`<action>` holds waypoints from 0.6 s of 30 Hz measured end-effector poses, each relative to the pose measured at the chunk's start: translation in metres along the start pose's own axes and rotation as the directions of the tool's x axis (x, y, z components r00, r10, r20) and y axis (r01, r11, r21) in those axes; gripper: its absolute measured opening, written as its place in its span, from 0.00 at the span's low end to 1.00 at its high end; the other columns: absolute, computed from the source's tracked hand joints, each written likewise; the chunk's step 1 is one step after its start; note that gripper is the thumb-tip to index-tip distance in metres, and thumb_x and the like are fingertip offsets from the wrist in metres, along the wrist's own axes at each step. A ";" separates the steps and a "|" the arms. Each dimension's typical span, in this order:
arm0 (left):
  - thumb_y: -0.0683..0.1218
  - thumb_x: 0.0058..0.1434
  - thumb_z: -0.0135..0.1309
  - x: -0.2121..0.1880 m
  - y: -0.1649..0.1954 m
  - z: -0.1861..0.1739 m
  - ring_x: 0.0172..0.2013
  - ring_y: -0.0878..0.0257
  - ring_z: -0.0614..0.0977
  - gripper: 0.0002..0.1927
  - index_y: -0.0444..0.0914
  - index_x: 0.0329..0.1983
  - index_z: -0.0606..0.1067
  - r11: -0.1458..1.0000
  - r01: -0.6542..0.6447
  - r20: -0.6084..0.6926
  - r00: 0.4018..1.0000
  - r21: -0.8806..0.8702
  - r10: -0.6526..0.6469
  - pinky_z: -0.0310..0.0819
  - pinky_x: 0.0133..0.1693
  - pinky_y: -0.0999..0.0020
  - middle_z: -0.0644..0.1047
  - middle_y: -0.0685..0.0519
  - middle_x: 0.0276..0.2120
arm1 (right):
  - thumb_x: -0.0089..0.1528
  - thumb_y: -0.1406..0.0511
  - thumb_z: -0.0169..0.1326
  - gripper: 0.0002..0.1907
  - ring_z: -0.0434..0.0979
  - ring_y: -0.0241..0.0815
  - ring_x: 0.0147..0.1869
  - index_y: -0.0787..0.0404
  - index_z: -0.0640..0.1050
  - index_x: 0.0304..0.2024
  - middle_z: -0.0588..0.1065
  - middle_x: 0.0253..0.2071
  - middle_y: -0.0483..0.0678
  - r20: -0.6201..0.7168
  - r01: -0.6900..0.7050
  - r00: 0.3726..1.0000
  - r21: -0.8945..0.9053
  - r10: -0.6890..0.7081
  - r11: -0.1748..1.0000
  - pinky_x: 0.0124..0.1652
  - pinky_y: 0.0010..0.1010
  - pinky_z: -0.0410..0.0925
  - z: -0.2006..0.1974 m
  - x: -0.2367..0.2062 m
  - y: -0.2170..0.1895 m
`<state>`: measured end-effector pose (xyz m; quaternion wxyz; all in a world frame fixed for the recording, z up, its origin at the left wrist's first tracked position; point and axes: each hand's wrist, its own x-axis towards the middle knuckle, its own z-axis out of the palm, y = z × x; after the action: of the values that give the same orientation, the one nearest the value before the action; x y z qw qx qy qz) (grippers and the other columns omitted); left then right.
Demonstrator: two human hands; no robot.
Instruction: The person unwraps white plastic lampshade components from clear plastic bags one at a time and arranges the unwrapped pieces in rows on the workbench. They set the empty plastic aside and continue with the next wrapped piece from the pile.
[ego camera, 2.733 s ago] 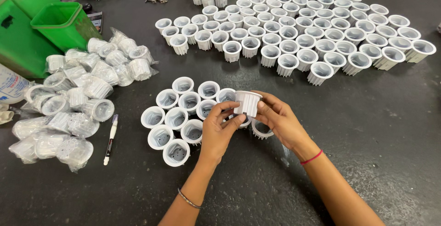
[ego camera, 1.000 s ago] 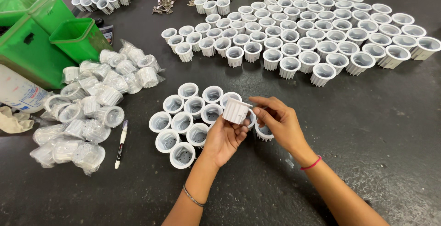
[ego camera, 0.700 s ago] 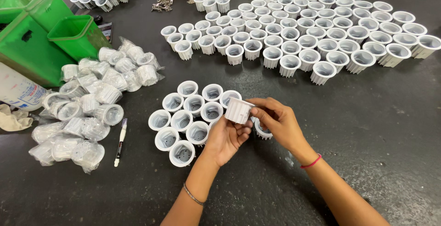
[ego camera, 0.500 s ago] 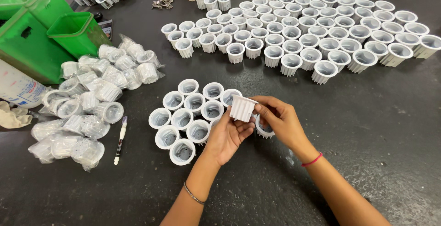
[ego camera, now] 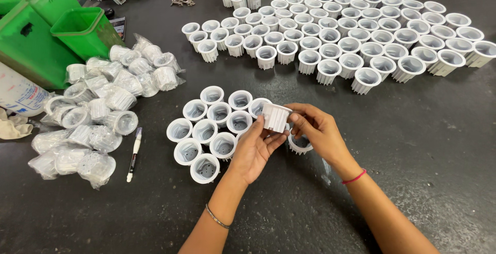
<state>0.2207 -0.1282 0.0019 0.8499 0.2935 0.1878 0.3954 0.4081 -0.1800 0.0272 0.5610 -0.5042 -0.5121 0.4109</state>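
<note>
**Cup on its side between both hands, above the cluster's right edge**

We see one white ribbed cup (ego camera: 276, 117) held off the bench (ego camera: 439, 145) between our two hands. The left hand (ego camera: 254, 148) lies palm up beneath and behind it, fingers curled round the cup's lower side. The right hand (ego camera: 316, 130) comes in from the right, with fingertips closed on the end of the cup that faces it. So both hands grip the same cup, and neither is free.

The cup is tipped over: its long axis runs roughly left to right, a little tilted, with one end towards the cluster (ego camera: 212, 127) and the other towards the right hand. We cannot tell which end is the open mouth.

The cluster of upright cups stands just left of and below the held cup, mouths up and touching one another. One more cup (ego camera: 300, 144) sits on the bench directly under the right hand, partly hidden by its fingers. The left hand is the nearer to the cluster; the right is nearer to that lone cup.

Well apart are a big field of cups (ego camera: 361, 32) at the far side, bagged cups (ego camera: 93, 114) on the left, a pen (ego camera: 134, 153) and green bins (ego camera: 51, 26).
</note>
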 end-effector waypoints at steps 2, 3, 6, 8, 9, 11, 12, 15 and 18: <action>0.54 0.73 0.45 0.000 -0.001 0.000 0.51 0.54 0.81 0.24 0.31 0.60 0.68 1.000 -0.015 0.016 1.000 0.015 0.014 0.78 0.55 0.61 0.76 0.45 0.51 | 0.68 0.65 0.53 0.17 0.74 0.31 0.37 0.63 0.78 0.58 0.79 0.39 0.44 0.010 -0.013 1.000 -0.014 0.013 1.000 0.37 0.26 0.72 0.000 0.000 -0.002; 0.54 0.73 0.45 0.000 -0.001 0.000 0.51 0.55 0.80 0.24 0.32 0.61 0.68 0.999 -0.024 0.015 1.000 0.041 0.023 0.78 0.56 0.60 0.76 0.45 0.52 | 0.67 0.65 0.53 0.17 0.76 0.30 0.39 0.63 0.78 0.57 0.79 0.40 0.43 0.029 -0.013 1.000 0.009 0.013 1.000 0.39 0.26 0.73 0.000 0.000 -0.002; 0.54 0.73 0.46 -0.001 -0.003 0.003 0.52 0.55 0.80 0.24 0.33 0.63 0.66 0.987 -0.048 0.017 0.999 0.152 0.046 0.78 0.56 0.58 0.75 0.44 0.54 | 0.65 0.66 0.55 0.16 0.79 0.30 0.44 0.64 0.77 0.54 0.80 0.43 0.42 0.065 -0.025 0.998 0.039 0.022 0.999 0.43 0.26 0.75 -0.003 0.000 0.000; 0.54 0.72 0.46 -0.001 -0.002 0.007 0.52 0.54 0.80 0.26 0.33 0.65 0.65 0.961 -0.068 0.019 0.998 0.269 0.065 0.78 0.55 0.55 0.74 0.42 0.55 | 0.64 0.67 0.58 0.12 0.80 0.31 0.45 0.66 0.78 0.50 0.80 0.41 0.43 0.070 -0.045 0.997 0.015 0.044 0.999 0.44 0.26 0.76 -0.012 0.002 0.003; 0.55 0.71 0.45 -0.001 -0.002 0.009 0.52 0.54 0.81 0.27 0.35 0.66 0.63 0.934 -0.078 -0.011 0.996 0.347 0.087 0.78 0.54 0.56 0.72 0.45 0.58 | 0.64 0.68 0.58 0.12 0.80 0.30 0.44 0.66 0.78 0.49 0.80 0.41 0.43 0.000 0.009 1.000 -0.038 -0.009 0.999 0.44 0.25 0.74 -0.020 0.002 0.004; 0.58 0.67 0.44 -0.007 0.001 0.012 0.51 0.55 0.82 0.30 0.40 0.68 0.61 0.863 -0.096 -0.060 0.988 0.495 0.145 0.78 0.52 0.57 0.69 0.50 0.63 | 0.62 0.69 0.60 0.12 0.79 0.28 0.43 0.65 0.79 0.49 0.81 0.40 0.42 -0.125 0.103 0.984 -0.160 -0.124 0.982 0.43 0.23 0.72 -0.042 0.006 0.006; 0.58 0.67 0.43 -0.007 0.003 0.014 0.51 0.56 0.82 0.31 0.40 0.69 0.61 0.855 -0.098 -0.051 0.988 0.510 0.144 0.78 0.52 0.57 0.69 0.49 0.63 | 0.63 0.69 0.60 0.11 0.77 0.29 0.40 0.64 0.80 0.47 0.80 0.36 0.43 -0.248 0.093 0.956 -0.237 -0.153 0.967 0.40 0.24 0.71 -0.059 0.009 0.006; 0.59 0.68 0.43 -0.012 0.010 0.018 0.50 0.57 0.81 0.31 0.38 0.69 0.62 0.835 -0.104 -0.046 0.987 0.541 0.153 0.79 0.50 0.58 0.69 0.46 0.63 | 0.62 0.69 0.65 0.11 0.76 0.32 0.35 0.64 0.80 0.46 0.76 0.35 0.46 -0.537 0.071 0.755 -0.502 -0.375 0.862 0.35 0.28 0.69 -0.115 0.010 0.009; 0.59 0.69 0.44 -0.014 0.013 0.019 0.49 0.58 0.81 0.30 0.37 0.67 0.65 0.831 -0.107 -0.059 0.985 0.546 0.165 0.78 0.48 0.58 0.71 0.45 0.61 | 0.62 0.70 0.65 0.10 0.81 0.39 0.38 0.64 0.79 0.44 0.72 0.47 0.51 -0.573 -0.043 0.626 -0.704 -0.530 0.709 0.38 0.30 0.72 -0.166 0.001 0.022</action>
<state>0.2153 -0.1392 0.0262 0.6916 0.5127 0.3138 0.4004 0.5738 -0.1997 0.0107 0.5567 -0.7082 -0.4153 -0.1267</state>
